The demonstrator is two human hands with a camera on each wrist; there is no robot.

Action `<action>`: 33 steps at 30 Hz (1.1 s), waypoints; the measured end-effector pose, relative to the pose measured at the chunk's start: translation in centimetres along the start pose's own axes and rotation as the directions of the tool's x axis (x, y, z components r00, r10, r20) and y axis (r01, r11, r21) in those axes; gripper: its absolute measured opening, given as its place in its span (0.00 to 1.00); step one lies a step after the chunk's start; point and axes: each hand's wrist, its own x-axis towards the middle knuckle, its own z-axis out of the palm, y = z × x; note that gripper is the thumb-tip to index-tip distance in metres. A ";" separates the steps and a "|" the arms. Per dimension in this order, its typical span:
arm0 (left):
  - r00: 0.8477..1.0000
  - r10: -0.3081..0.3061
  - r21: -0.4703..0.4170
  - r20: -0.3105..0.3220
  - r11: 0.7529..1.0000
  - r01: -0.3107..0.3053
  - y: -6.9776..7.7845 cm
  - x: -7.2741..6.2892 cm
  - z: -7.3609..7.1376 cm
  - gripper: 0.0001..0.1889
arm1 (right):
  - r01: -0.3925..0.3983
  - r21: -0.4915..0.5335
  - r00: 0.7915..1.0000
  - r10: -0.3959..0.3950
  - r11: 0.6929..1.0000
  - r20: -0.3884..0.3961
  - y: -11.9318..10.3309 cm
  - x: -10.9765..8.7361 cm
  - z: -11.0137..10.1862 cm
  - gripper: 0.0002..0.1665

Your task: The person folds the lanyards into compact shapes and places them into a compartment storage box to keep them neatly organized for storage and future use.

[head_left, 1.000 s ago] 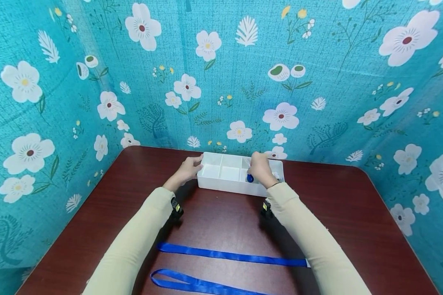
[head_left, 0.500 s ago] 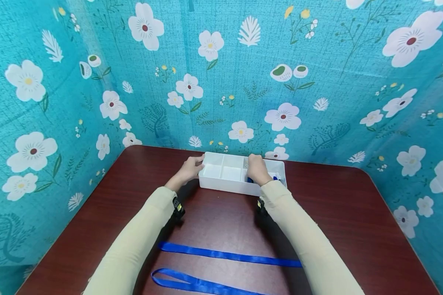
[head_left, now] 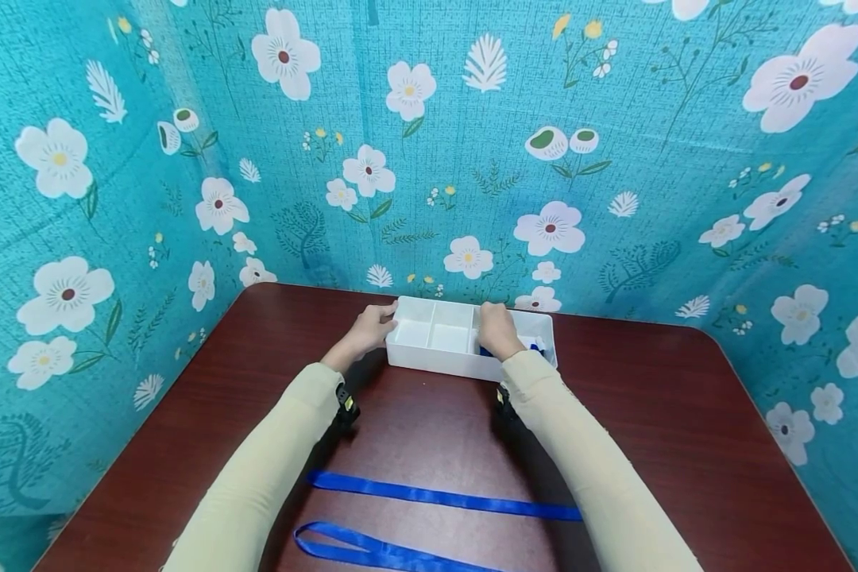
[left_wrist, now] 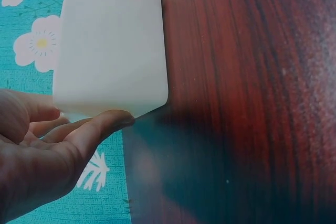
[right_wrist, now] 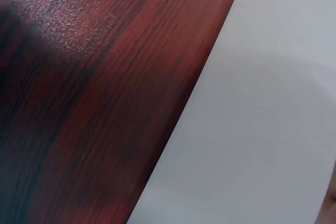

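A white divided tray (head_left: 436, 359) stands near the table's back edge. My left hand (head_left: 367, 330) holds its left end; in the left wrist view the thumb (left_wrist: 113, 121) lies on the outer end wall and the fingers reach the rim. My right hand (head_left: 499, 330) is down in the right part of the tray, fingers curled and turned away. Blue material (head_left: 485, 350) shows just under that hand; I cannot tell whether the fingers hold it. Small white and blue items (head_left: 536, 345) lie to its right. In the right wrist view, the tray's front wall (right_wrist: 252, 103) hides the fingers.
Two blue ribbon-like straps lie across the dark wooden table (head_left: 415, 429): a straight strap (head_left: 436, 496) and, nearer, a looped strap (head_left: 372, 546). My right forearm covers part of the straight one. A flowered teal curtain (head_left: 429, 199) stands behind and at both sides.
My right hand has moved slightly left and lower into the tray, covering a rounded blue end seen earlier and uncovering white and blue items at the right. My left hand stays at the tray's end.
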 end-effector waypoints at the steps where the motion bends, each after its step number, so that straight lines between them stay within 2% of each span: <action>1: 1.000 0.000 0.000 0.000 1.000 0.000 0.0 0.0 0.0 0.28 | -0.002 -0.003 1.000 0.002 1.000 -0.002 0.0 0.0 0.1 0.05; 10: 1.000 -0.003 -0.015 0.002 1.000 0.003 -0.2 0.1 0.0 0.28 | -0.033 -0.027 0.999 0.034 0.999 0.033 -0.2 0.1 0.1 0.03; 12: 1.000 -0.005 -0.017 0.002 1.000 0.005 -0.3 0.1 0.0 0.28 | -0.033 -0.038 0.998 0.035 0.999 0.046 -0.3 0.2 0.0 0.06; 16: 1.000 -0.003 -0.013 0.001 1.000 0.004 -0.3 0.2 0.0 0.28 | -0.029 -0.049 0.997 0.032 0.998 0.066 -0.5 0.3 -0.5 0.20; 18: 1.000 -0.003 -0.015 0.000 1.000 0.004 -0.2 0.1 0.0 0.28 | -0.030 -0.039 0.997 0.033 0.999 0.072 -0.6 0.3 -1.0 0.23; 24: 1.000 -0.008 -0.030 -0.002 1.000 0.008 0.0 0.0 0.0 0.28 | -0.039 0.001 0.998 0.039 0.999 0.050 -0.5 0.1 -2.9 0.19; 27: 1.000 -0.008 -0.021 -0.003 1.000 0.007 0.0 0.0 0.0 0.28 | -0.031 0.016 0.999 0.030 0.999 0.035 -0.1 0.2 -3.5 0.20; 33: 1.000 -0.005 -0.007 -0.010 1.000 0.005 -0.3 0.1 0.0 0.28 | -0.027 0.095 1.000 0.027 0.995 0.008 -0.2 -0.8 -4.9 0.21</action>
